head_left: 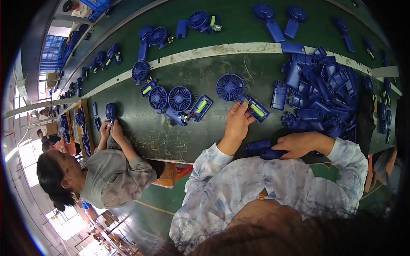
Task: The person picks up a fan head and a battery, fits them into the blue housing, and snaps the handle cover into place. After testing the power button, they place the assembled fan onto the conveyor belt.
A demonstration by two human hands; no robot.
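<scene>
My left hand (238, 123) is closed on a blue handheld fan (230, 88), pinching it where the round caged head meets the handle. The handle lies open and a green cylindrical battery (257, 110) shows inside. At the near edge of the table, my right hand (299, 145) has its fingers curled over a blue plastic handle cover (272, 154); its grip is partly hidden. Another blue cover (258, 144) lies just left of those fingers. Beyond my right hand, a single open handle shell (279, 95) lies apart from a large heap of blue shells (318, 91).
Left of my fan, several partly assembled fans (180, 99) lie on the dark worktable (162, 141). A pale rail (200, 52) divides it from a green belt (239, 32) carrying more fans. A co-worker (106, 175) sits at my left, holding another fan (110, 112).
</scene>
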